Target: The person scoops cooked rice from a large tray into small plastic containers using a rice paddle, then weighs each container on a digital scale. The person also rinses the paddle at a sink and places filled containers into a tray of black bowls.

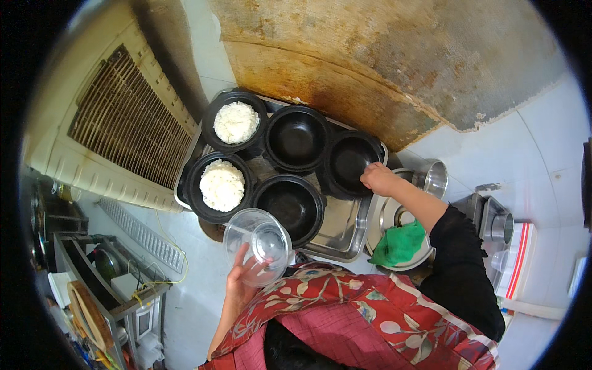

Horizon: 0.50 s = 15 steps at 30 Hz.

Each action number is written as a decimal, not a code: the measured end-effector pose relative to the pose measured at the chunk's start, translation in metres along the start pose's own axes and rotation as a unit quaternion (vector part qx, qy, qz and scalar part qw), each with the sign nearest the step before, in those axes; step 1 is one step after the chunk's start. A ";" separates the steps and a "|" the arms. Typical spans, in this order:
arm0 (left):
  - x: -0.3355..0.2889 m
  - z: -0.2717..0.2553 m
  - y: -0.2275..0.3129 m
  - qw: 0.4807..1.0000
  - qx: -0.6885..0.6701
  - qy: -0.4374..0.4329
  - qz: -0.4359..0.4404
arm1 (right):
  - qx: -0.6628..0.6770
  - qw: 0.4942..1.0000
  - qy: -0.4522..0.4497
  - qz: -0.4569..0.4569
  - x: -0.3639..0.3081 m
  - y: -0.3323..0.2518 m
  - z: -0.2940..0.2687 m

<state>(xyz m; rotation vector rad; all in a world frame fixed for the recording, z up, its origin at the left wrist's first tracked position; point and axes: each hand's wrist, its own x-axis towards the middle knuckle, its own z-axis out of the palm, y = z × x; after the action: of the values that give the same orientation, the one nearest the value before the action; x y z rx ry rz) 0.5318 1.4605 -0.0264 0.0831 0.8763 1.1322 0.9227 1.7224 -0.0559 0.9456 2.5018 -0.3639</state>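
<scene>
My left hand (242, 279) is closed around a clear plastic bowl (277, 237), its fingers showing through the wall. On a metal tray (345, 237) stand several black stone bowls. Two at the left, a far one (211, 126) and a near one (196, 206), hold mounds of white rice (237, 122). The other three show bare dark insides: a far middle bowl (297, 139), a near middle bowl (287, 206) and a right-hand bowl (351, 161). My right hand (379, 179) grips the right-hand bowl at its near right rim, fingers bent together; the fingertips are partly hidden.
Right of the tray is a round lidded pot (385, 213) with a green cloth (399, 243) on it. A steel container (435, 179) stands behind it. A beige slatted appliance (126, 117) flanks the tray's left. A stained board (345, 68) covers the wall behind.
</scene>
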 end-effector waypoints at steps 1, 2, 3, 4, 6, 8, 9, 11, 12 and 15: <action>0.000 0.001 -0.002 1.000 -0.004 0.001 0.004 | 0.081 0.997 -0.014 0.012 -0.008 -0.003 -0.018; 0.001 -0.001 -0.003 1.000 -0.001 0.001 0.010 | 0.163 0.986 -0.028 0.022 -0.018 -0.009 -0.038; 0.003 -0.005 -0.005 1.000 0.003 -0.001 0.010 | 0.244 0.968 -0.045 0.037 -0.030 -0.015 -0.053; 0.002 -0.007 -0.010 1.000 0.006 0.001 0.007 | 0.318 0.927 -0.190 0.055 -0.043 -0.021 -0.057; -0.004 -0.003 -0.016 1.000 -0.017 0.014 0.009 | 0.375 0.843 -0.383 0.051 -0.066 -0.040 -0.066; -0.002 0.000 -0.016 0.999 -0.027 0.019 0.015 | 0.356 0.805 -0.475 0.014 -0.075 -0.058 -0.080; -0.002 0.004 -0.016 0.999 -0.023 0.020 0.016 | 0.344 0.849 -0.399 -0.030 -0.064 -0.043 -0.058; -0.004 0.011 -0.013 0.999 -0.024 0.003 0.023 | 0.508 0.836 -0.202 0.039 -0.024 -0.019 -0.051; -0.001 0.011 -0.012 1.000 -0.013 -0.009 0.015 | 0.594 0.791 -0.114 0.088 0.000 -0.003 -0.033; 0.002 0.005 -0.018 1.000 -0.001 -0.003 -0.004 | 0.497 0.868 0.008 0.019 0.045 -0.015 -0.013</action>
<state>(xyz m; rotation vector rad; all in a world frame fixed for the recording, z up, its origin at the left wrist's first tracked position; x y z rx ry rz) 0.5490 1.4556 -0.0331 0.0811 0.8697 1.1259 0.8786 1.7417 -0.0648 1.3180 2.2216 -1.7307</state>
